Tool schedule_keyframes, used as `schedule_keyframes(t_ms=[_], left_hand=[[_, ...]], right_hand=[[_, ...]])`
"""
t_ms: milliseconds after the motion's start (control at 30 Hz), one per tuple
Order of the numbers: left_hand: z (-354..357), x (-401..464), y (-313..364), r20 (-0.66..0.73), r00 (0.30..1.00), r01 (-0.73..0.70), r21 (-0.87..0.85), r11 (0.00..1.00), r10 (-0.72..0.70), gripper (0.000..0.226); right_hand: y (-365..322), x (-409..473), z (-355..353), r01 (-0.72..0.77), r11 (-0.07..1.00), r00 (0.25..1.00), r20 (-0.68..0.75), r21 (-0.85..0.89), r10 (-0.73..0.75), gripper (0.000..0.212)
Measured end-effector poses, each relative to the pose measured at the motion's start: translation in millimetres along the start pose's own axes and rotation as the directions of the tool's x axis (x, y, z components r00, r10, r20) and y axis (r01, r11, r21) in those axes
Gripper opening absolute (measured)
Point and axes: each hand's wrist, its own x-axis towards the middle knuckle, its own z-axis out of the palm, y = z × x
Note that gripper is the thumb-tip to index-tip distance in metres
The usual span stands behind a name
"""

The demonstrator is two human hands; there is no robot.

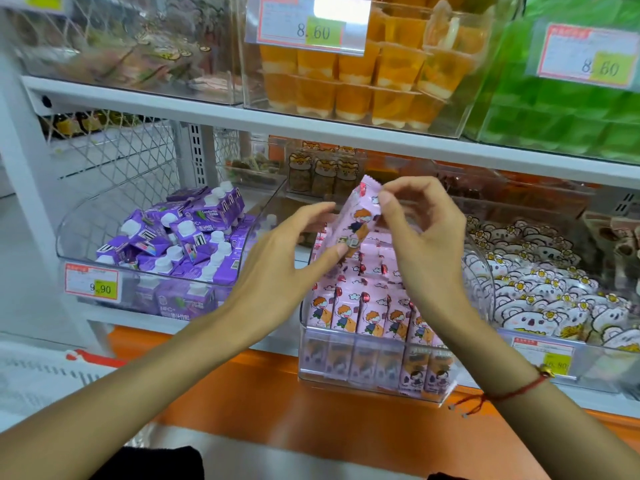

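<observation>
The pink packet is held tilted in the air above the clear bin of matching packets, which stands at the front edge of the shelf. The left hand grips its lower end between thumb and fingers. The right hand pinches its upper edge, the other fingers loosely curled. Purple cartons fill the neighbouring bin toward the shelf's left end.

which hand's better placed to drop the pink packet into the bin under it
Probably the left hand: it grips the pink packet round its middle; the right hand only pinches the top edge.
</observation>
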Motion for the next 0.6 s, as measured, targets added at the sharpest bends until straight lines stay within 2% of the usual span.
schedule_keyframes(t_ms=[100, 167, 200, 300, 367, 433, 600], left_hand=[[7.2, -0.7, 4.9, -0.004, 1.0, -0.01, -0.089, 0.996, 0.009, 0.033], [14.5, -2.0, 9.5, -0.011, 0.999, 0.043, -0.205, 0.978, -0.047, 0.027], [18.5, -2.5, 12.2, 0.0, 0.997, 0.079, -0.261, 0.962, -0.082, 0.026], [30.2, -3.4, 16.2, 0.041, 0.988, 0.152, -0.37, 0.917, -0.147, 0.023], [33.5, -3.6, 18.0, 0.044, 0.988, 0.156, -0.386, 0.909, -0.15, 0.023], [34.3, -4.0, 19.5, 0.05, 0.988, 0.156, -0.387, 0.909, -0.148, 0.026], [35.1, -8.4, 19.6, 0.062, 0.99, 0.138, -0.311, 0.94, -0.125, 0.032]], right_hand=[[-5.1, -2.4, -9.0, -0.091, 0.987, 0.996, -0.001, 0.129, 0.092, 0.01], [-6.0, -2.9, -15.3, -0.218, 0.953, 0.976, 0.027, 0.212, 0.217, 0.006], [-5.0, -3.4, -18.4, -0.298, 0.926, 0.955, 0.066, 0.232, 0.291, 0.012], [-0.3, -9.6, -24.5, -0.478, 0.872, 0.864, 0.235, 0.106, 0.446, 0.038], [1.4, -16.2, -24.1, -0.487, 0.873, 0.838, 0.296, 0.028, 0.458, 0.029], [1.1, -20.1, -23.2, -0.474, 0.88, 0.848, 0.282, 0.026, 0.449, 0.02], [0.6, -20.6, -25.1, -0.554, 0.829, 0.818, 0.237, 0.076, 0.524, 0.026]])
